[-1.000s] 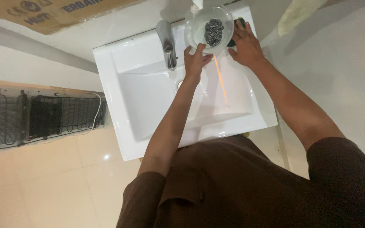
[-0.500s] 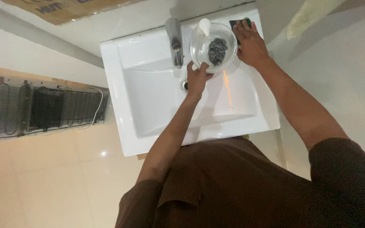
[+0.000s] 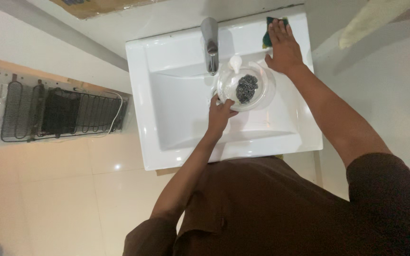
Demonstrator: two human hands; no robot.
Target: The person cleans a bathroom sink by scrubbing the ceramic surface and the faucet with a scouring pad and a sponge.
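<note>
Glass bowl [image 3: 246, 88] with a steel scouring pad [image 3: 246, 88] inside sits over the white sink [image 3: 176, 109], just right of the faucet [image 3: 210, 42]; left hand [image 3: 221, 113] grips its near rim. Right hand [image 3: 283, 49], nearer the sink's far corner, lies flat, fingers spread, on a green sponge [image 3: 267, 33]. Tiled floor [image 3: 72, 189] left of the sink.

sponge [image 3: 268, 33]: mostly under right hand [image 3: 283, 50] | cardboard box [image 3: 96, 5]: cut by top edge

A home washing area: white sink [image 3: 167, 123] with faucet [image 3: 210, 40] (tiled floor [image 3: 62, 189] alongside).
</note>
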